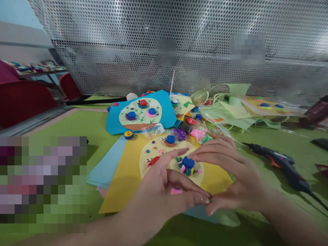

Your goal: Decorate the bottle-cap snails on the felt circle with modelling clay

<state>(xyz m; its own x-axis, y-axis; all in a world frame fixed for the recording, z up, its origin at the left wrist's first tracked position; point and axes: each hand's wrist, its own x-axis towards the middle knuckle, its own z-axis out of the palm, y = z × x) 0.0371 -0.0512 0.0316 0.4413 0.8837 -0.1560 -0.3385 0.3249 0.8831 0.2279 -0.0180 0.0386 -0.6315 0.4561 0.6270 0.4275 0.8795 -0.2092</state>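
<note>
My left hand (166, 184) and my right hand (230, 174) meet over a yellow card (123, 177) that bears a pale round panel (153, 150) with small clay shapes. Their fingertips touch above a blue clay disc (188, 162) set on coloured petals. The thumbs press together lower down on a tiny green bit that I cannot name. A pink clay piece (176, 191) lies on the card under my left hand.
A blue card (112, 119) with a similar clay picture lies behind. Small bags of coloured clay (191, 131) and light green paper scraps (235, 112) sit beyond. A dark glue gun (282, 164) lies at the right. A perforated metal screen (179, 41) closes the back.
</note>
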